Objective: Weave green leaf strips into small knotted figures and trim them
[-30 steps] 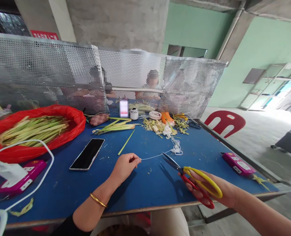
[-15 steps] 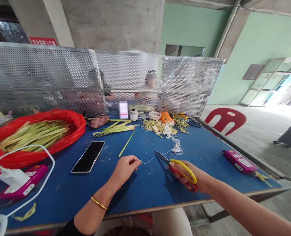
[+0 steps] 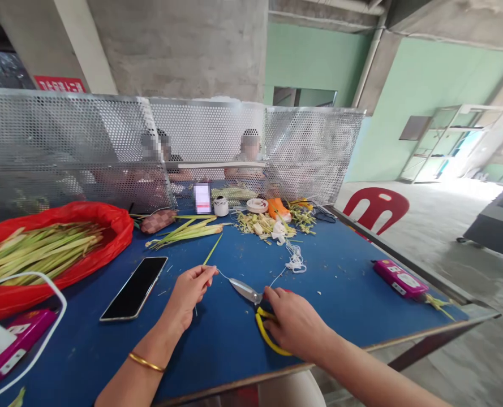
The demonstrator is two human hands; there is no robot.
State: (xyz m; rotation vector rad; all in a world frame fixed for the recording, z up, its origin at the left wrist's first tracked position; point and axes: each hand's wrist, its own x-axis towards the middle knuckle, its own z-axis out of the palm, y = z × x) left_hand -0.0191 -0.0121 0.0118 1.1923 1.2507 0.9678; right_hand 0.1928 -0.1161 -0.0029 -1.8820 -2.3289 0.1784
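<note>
My left hand (image 3: 190,290) pinches the end of a thin white string (image 3: 223,275) just above the blue table (image 3: 340,282). My right hand (image 3: 294,323) lies over the yellow and red handles of a pair of scissors (image 3: 253,305) resting on the table, blades pointing left toward the string. More white string is bunched in a small heap (image 3: 294,263) behind the scissors. A single green leaf strip (image 3: 213,250) lies beyond my left hand.
A black phone (image 3: 133,288) lies left of my left hand. A red bag of green leaf strips (image 3: 43,249) sits at far left, pink devices (image 3: 399,278) at both sides. Leaf scraps (image 3: 268,224) and tape rolls stand before a perforated metal screen (image 3: 209,141); people sit behind it. Red chair (image 3: 374,206) at right.
The string has been cut from the heap, leaving a short piece in my left hand. My right hand has swung left and lowered the scissors onto the table, blades now closed.
</note>
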